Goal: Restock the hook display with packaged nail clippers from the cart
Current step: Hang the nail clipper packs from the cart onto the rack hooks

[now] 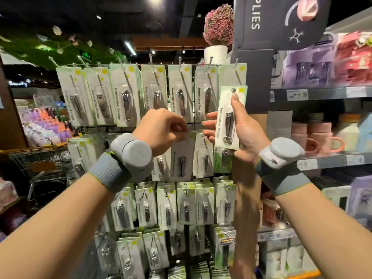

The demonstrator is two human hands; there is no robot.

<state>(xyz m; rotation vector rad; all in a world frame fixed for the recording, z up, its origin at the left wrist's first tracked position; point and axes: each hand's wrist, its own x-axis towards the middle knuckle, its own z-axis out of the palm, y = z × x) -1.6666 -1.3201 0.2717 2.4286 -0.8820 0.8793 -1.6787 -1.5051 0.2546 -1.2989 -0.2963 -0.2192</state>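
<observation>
A hook display [161, 125] fills the middle, hung with several rows of white-and-green carded nail clippers. My left hand [163, 129] pinches the top edge of one pack [184, 156] in the second row, at its hook. My right hand [243, 125] holds a separate nail clipper pack [229, 117] upright in front of the display's right side, thumb pressed along the card's front and fingers behind it. Grey sensor bands sit on both wrists.
A wire shopping cart [42, 164] stands at the left, behind my left forearm. Shelves [330, 93] with purple and pink boxes and pink mugs run along the right. A dark hanging sign [277, 21] and a potted pink plant [218, 27] are above the display.
</observation>
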